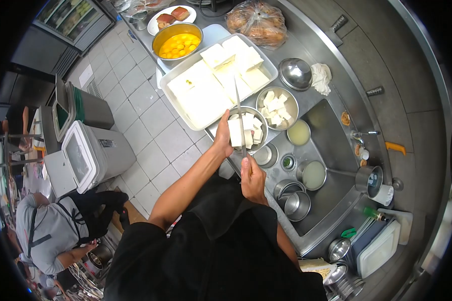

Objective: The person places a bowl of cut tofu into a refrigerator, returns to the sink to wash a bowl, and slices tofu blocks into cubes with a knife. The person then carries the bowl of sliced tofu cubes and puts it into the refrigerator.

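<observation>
My left hand (224, 133) supports a white block of tofu (235, 132) over a metal bowl, with its fingers mostly hidden beneath. My right hand (253, 176) is closed around the handle of a long knife (239, 108), whose blade lies along the right side of the block and reaches toward the tub. Cut tofu pieces (257, 134) fill the bowl under the blade. A second metal bowl (295, 120) to its right holds more tofu cubes (274, 106). Beyond my hands, a white plastic tub (273, 67) holds large tofu slabs (201, 93).
Egg yolks in a metal bowl (200, 33) and a plate of meat (153, 26) stand behind the tub. A bagged item (256, 22) sits at the back. At right, the sink (331, 165) has bowls around it. A co-worker (55, 228) stands at lower left near lidded bins (103, 150).
</observation>
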The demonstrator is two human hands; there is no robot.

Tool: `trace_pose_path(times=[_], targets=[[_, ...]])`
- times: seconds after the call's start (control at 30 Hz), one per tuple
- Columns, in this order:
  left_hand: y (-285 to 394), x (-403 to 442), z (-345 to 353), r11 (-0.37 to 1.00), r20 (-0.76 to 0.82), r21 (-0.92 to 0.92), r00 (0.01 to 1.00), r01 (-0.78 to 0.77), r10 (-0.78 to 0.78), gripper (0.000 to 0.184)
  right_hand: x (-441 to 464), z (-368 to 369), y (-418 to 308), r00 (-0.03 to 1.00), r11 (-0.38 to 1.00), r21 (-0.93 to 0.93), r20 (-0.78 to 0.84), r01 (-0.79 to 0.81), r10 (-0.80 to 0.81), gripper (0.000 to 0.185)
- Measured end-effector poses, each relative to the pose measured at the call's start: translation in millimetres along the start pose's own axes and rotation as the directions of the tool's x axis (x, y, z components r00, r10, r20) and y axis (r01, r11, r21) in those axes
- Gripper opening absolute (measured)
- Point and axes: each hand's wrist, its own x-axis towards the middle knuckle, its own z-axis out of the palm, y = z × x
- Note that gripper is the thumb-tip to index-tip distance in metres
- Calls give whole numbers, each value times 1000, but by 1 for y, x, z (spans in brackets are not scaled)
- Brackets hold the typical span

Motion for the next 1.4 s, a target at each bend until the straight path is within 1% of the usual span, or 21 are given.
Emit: trace_pose_path(times=[0.07, 0.17, 0.23, 0.37, 0.47, 0.5, 0.53, 0.6, 0.67, 0.77, 0.9, 0.97, 1.03, 1.07, 1.13, 1.2, 1.27, 1.3, 1.33, 1.37, 1.4], targets=[[2, -2, 2, 1000, -21, 11, 1000, 5, -5, 74, 1, 0, -1, 1000, 1000, -14, 22, 0, 1, 39], [1, 1, -2, 1000, -10, -4, 1000, 5, -5, 74, -1, 1, -2, 1000, 999, 21, -11, 27, -27, 38], [1, 0, -1, 1000, -13, -8, 1000, 8, -8, 73, -2, 1, -1, 997, 997, 16, -24, 78, -77, 37], [0, 3, -2, 1000, -6, -11, 1000, 2, -2, 73, 0, -2, -9, 1000, 1000, -13, -8, 15, -15, 37], [1, 2, 0, 1000, -15, 11, 1000, -1, 1, 72, 3, 2, -4, 998, 999, -4, -33, 54, -54, 37], [2, 1, 1, 1000, -14, 12, 1000, -1, 1, 72, 4, 6, -2, 991, 996, 1, -96, 95, -94, 29], [2, 1, 2, 1000, -26, 20, 1000, 0, 1, 72, 5, 9, 1, 978, 991, 4, -159, 135, -133, 37], [2, -2, 4, 1000, -39, 30, 999, 1, 0, 71, 8, 12, 9, 980, 992, -11, -154, 129, -130, 37], [2, -4, 5, 999, 2, -21, 999, 41, -41, 69, 9, 13, 15, 981, 992, -27, -149, 124, -127, 38], [1, -8, 5, 999, -10, -13, 999, 38, -38, 68, 10, 15, 13, 979, 991, -47, -158, 122, -128, 39], [2, -13, 10, 1000, -57, 4, 998, 21, -21, 68, 10, 14, 15, 989, 995, -70, -129, 68, -77, 39], [0, -11, 6, 998, -50, 70, 999, -12, 15, 69, 11, 14, 15, 992, 995, -90, -116, 45, -56, 40], [0, -10, 2, 995, -48, 99, 999, -13, 18, 70, 11, 16, 13, 995, 999, -36, -100, -18, 14, 42], [0, -10, 1, 992, -47, 128, 999, -16, 22, 71, 11, 16, 13, 995, 999, -36, -100, -17, 14, 42], [-2, -9, -3, 988, -57, 152, 998, -26, 35, 72, 12, 17, 16, 996, 997, -37, -65, -66, 64, 45], [-4, -8, -6, 984, -68, 176, 997, -34, 46, 72, 14, 19, 21, 996, 997, -18, -55, -77, 75, 46], [-4, -8, -8, 971, -123, 233, 989, -47, 78, 72, 15, 17, 22, 995, 996, 0, -44, -87, 87, 47], [-3, -10, -8, 971, -124, 233, 989, -47, 78, 72, 15, 11, 14, 975, 969, 114, 73, -218, 211, 48], [0, -12, -8, 976, -139, 211, 987, -48, 79, 70, 18, 6, 9, 928, 912, 208, 202, -353, 313, 49], [1, -15, -9, 981, -156, 189, 985, -47, 77, 67, 19, 4, 10, 927, 912, 208, 204, -355, 314, 49], [3, -18, -10, 981, -158, 191, 985, -44, 75, 67, 21, 2, 11, 910, 890, 248, 271, -382, 315, 48]])
